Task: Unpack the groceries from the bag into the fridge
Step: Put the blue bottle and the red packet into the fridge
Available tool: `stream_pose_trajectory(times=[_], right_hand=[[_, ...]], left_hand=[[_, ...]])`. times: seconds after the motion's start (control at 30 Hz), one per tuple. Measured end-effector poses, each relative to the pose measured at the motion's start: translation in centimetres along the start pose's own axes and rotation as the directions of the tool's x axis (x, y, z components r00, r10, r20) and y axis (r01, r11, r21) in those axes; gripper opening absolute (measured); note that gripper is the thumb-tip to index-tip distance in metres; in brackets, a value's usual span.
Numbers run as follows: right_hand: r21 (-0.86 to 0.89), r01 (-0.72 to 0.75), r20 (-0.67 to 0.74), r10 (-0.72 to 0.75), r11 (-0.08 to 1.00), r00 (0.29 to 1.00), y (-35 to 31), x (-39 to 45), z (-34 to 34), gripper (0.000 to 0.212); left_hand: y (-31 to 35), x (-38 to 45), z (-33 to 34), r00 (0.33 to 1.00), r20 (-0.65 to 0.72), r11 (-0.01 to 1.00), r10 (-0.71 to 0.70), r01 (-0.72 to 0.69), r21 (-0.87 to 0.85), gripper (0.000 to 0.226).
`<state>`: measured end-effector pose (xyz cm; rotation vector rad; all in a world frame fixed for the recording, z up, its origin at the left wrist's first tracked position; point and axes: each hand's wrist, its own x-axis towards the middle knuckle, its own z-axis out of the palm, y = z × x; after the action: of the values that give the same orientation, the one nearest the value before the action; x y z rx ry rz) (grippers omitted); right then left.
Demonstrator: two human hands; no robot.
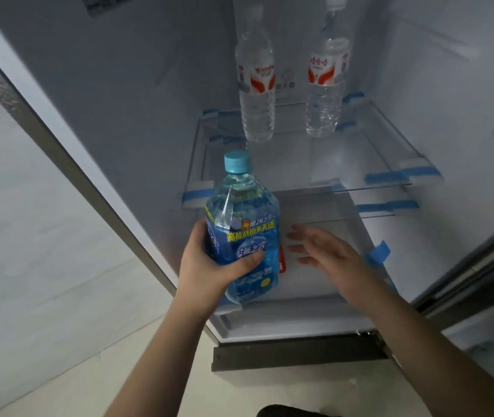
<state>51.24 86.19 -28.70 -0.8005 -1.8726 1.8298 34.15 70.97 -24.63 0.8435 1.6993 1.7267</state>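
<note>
Head view.

Item 1: blue drink bottle (241,233), centre of the frame. Clear plastic with pale blue liquid, a light blue cap (237,162) on top, and a blue label with yellow and white lettering. It stands nearly upright, tilted slightly, in front of the open fridge (119,85), level with the lower glass shelves.

Item 2: left hand (209,260), centre left. It grips the lower half of the blue drink bottle, thumb across the label front, fingers wrapped behind and hidden from sight.

Item 3: right hand (321,248), just right of the bottle. Fingers straight and slightly spread, palm turned towards the bottle, apart from it and holding nothing. Slightly blurred.

Item 4: two clear water bottles, upper centre, upright on the upper glass shelf (384,158). Left water bottle (256,85) and right water bottle (327,82) each carry a white and red label; they stand apart from each other, towards the back of the shelf.

Item 5: strips of blue tape (390,177) at the shelf corners and edges, both sides of the interior, and one strip at the lower right.

Item 6: a lower glass shelf (375,216) beneath the upper one, with a white compartment below it.

Item 7: pale floor (164,371), bottom of the frame, below the fridge's dark base rail.
</note>
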Motion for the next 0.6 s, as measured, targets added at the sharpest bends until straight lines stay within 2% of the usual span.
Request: stream_pose_trajectory(times=[0.1, 0.23, 0.4, 0.6], right_hand=[[-0.052, 0.056, 0.031, -0.055, 0.997, 0.998, -2.3, -1.5, 0.5, 0.053], [-0.054, 0.11, 0.027, -0.109, 0.992, 0.994, -4.0, -3.0, 1.2, 0.049], [-0.028, 0.185, -0.01, -0.185, 0.982, 0.983, -5.8, -4.0, 1.8, 0.056], [-0.099, 0.314, -0.16, -0.327, 0.944, 0.932, -7.8, -5.0, 3.0, 0.059]], left_hand=[[1.0, 0.6, 0.8, 0.998, 0.046, 0.999, 0.048, -0.048, -0.013, 0.073], [2.6, 1.0, 1.9, 0.986, 0.102, 0.99, 0.134, -0.128, -0.063, 0.072], [4.8, 1.6, 2.3, 0.958, 0.16, 0.971, 0.238, -0.229, -0.074, 0.07], [7.7, 2.7, 2.1, 0.906, 0.289, 0.95, 0.307, -0.309, -0.041, 0.068]])
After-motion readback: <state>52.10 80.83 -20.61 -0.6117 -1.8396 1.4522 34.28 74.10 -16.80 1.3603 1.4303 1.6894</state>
